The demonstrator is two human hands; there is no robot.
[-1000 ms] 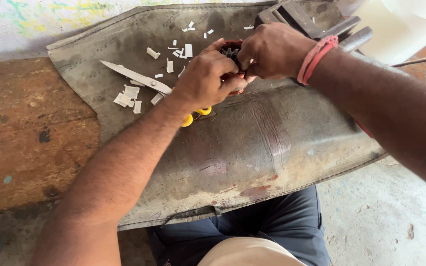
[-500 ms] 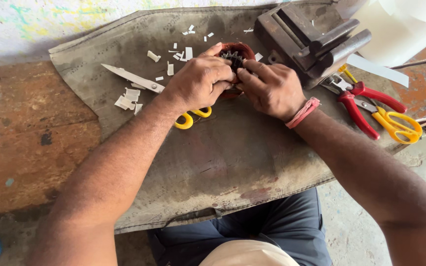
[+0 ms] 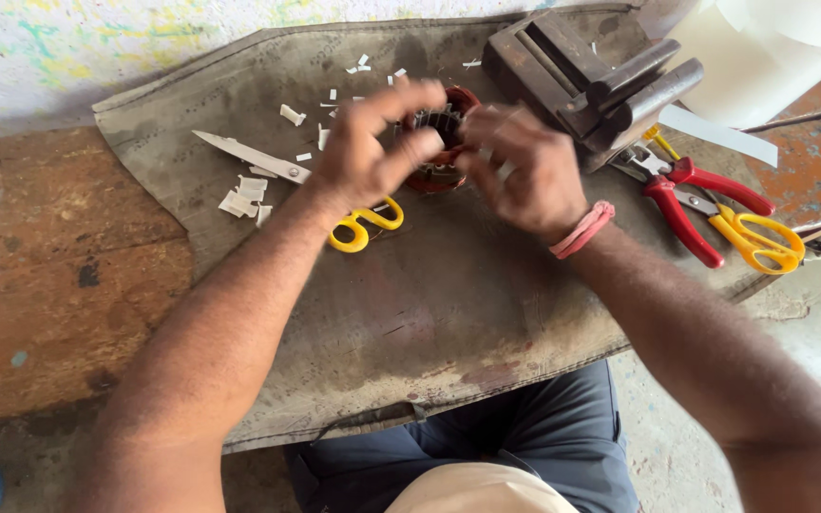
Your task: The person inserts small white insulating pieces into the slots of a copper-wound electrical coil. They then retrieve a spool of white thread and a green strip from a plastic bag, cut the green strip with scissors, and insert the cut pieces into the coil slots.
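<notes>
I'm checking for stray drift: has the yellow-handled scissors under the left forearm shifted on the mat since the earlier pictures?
No. The yellow-handled scissors lie as before: blade pointing up-left beside the same white paper scraps, handles below the left hand.

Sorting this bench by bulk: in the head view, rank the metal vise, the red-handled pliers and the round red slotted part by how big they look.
1. metal vise, clearly largest.
2. red-handled pliers, long but slim.
3. round red slotted part; both hands cover part of it, so its place below the pliers is unsure.

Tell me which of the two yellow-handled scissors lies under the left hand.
The scissors with blades pointing left, yellow loops just below the left hand. The other pair lies far right beside the red pliers.
</notes>
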